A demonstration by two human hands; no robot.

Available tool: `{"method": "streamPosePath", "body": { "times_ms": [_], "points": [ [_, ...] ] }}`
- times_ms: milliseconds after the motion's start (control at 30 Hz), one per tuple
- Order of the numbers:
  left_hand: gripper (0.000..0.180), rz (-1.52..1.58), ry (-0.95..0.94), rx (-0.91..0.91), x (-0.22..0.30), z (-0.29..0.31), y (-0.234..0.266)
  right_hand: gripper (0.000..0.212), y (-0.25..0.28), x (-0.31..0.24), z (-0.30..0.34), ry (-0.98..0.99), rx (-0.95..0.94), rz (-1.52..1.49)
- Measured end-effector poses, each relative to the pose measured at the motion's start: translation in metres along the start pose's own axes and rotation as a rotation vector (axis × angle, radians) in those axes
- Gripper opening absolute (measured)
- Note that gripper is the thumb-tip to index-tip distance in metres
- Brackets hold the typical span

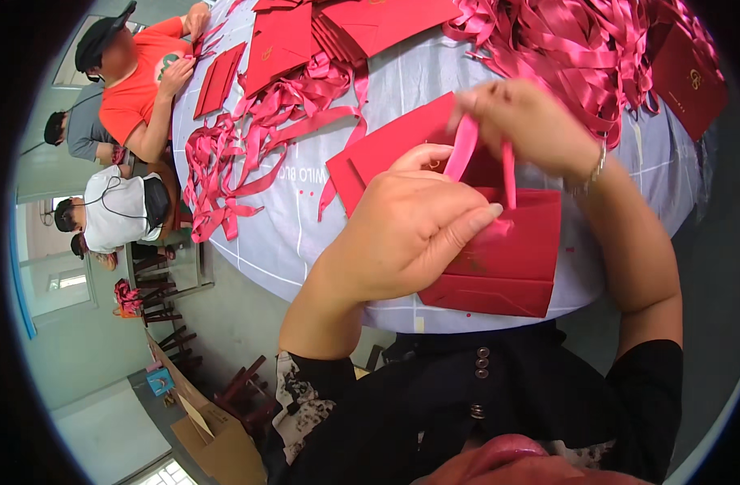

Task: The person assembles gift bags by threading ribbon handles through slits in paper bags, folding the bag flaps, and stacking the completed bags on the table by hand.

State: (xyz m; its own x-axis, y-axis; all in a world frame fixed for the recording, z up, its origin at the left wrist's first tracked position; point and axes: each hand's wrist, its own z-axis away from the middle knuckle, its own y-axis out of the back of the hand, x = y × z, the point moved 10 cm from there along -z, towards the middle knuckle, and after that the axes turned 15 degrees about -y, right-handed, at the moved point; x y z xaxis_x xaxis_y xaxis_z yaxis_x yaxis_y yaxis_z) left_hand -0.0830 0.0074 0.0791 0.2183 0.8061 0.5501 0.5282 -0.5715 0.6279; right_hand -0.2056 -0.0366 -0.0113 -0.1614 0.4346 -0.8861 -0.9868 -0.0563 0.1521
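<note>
A small red paper gift bag [507, 283] lies at the table's near edge, its folded bottom toward me. My left hand [410, 226] is closed at the bag's opening, with the thumb pressed against the front panel beside a short pink ribbon end. Above the opening, a pink satin ribbon [464, 149] rises from the bag in a loop. My right hand [520, 125], slightly smeared by motion, is closed on the upper part of that ribbon. Its fingertips are blurred. Beneath and behind my left hand lie more flat red bags [362, 166].
Pink ribbons lie heaped at the far right [556, 48] and far left [232, 174]. Flat red bags [281, 48] are stacked at the back. Across the table a person in an orange shirt [139, 73] handles ribbons. Stools [245, 396] and a cardboard box [216, 444] stand at left.
</note>
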Motion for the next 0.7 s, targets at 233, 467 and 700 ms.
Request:
{"method": "streamPosePath", "body": {
  "times_ms": [233, 467, 700],
  "points": [
    [0.008, 0.264, 0.17, 0.195, -0.016, 0.011, 0.015, 0.039, 0.003, -0.009, 0.0, 0.054, -0.189, -0.302],
    [0.014, 0.778, -0.038, 0.833, -0.019, 0.039, 0.038, 0.089, -0.052, -0.017, 0.024, 0.115, -0.698, -0.289],
    [0.02, 0.719, -0.089, 0.538, -0.035, 0.028, 0.036, 0.078, -0.047, -0.013, 0.04, 0.007, -0.579, -0.218]
  ]
}}
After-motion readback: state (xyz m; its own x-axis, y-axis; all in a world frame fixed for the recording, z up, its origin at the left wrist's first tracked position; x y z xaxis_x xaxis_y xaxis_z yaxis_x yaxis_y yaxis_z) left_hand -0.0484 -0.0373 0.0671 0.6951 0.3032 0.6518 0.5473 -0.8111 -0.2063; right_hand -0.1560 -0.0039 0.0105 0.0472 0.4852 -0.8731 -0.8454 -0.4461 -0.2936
